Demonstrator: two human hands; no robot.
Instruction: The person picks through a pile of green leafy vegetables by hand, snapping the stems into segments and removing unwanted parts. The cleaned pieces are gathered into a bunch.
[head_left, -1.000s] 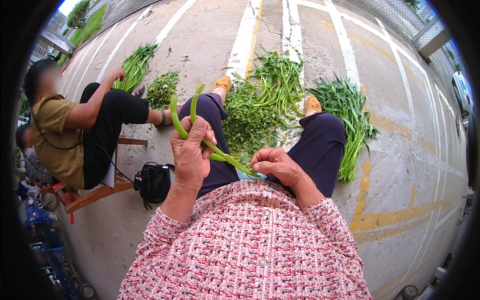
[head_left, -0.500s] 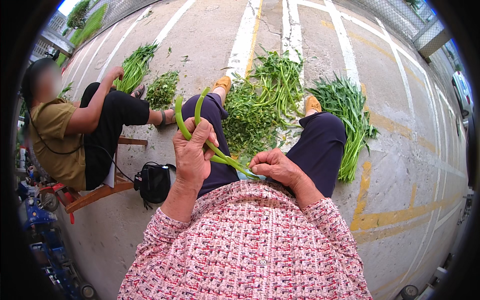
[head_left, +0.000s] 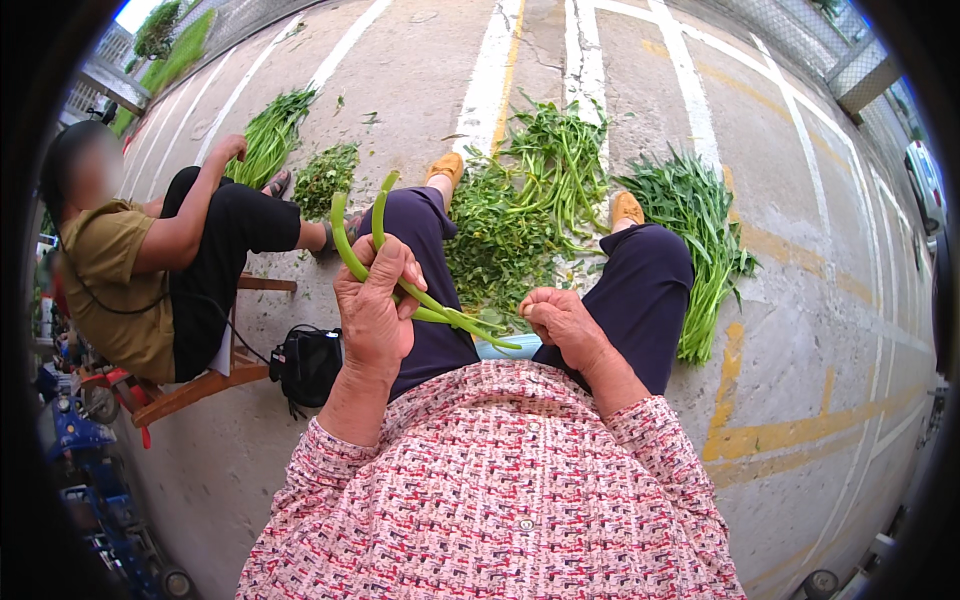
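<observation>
Far left there's another person point(head_left: 120, 260) sitting on a low wooden stool point(head_left: 200, 378), one arm stretched out toward a bundle of long greens point(head_left: 265, 135) lying on the concrete, with a smaller heap of leafy trimmings point(head_left: 325, 178) just beside it. A black bag point(head_left: 308, 365) sits on the ground between that stool and the wearer's left leg.

Then the left hand point(head_left: 375, 310) — raised over the left thigh, back of the hand toward the camera, fingers curled around a few long green stems point(head_left: 400, 275). The stems curve up past the fingertips at the top and run down to the right across the lap, so they're gripped roughly mid-length. The lower ends reach over to the right hand point(head_left: 562, 322), which is closed into a loose fist right at the stem tips; can't tell for sure if it's actually pinching them or just touching.

Between the wearer's knees on the ground is a messy pile of leaves and stems point(head_left: 530, 200), spreading out ahead of both tan shoes. To the right of the right leg lies a neater bunch of leafy stalks point(head_left: 700, 240), just beside the knee.

No packages or labels anywhere — only painted lines on the pavement: white stripes point(head_left: 495, 75) running away up the middle, yellow ones point(head_left: 790, 432) low on the right. The right side is bare concrete out to the picture's rim.
</observation>
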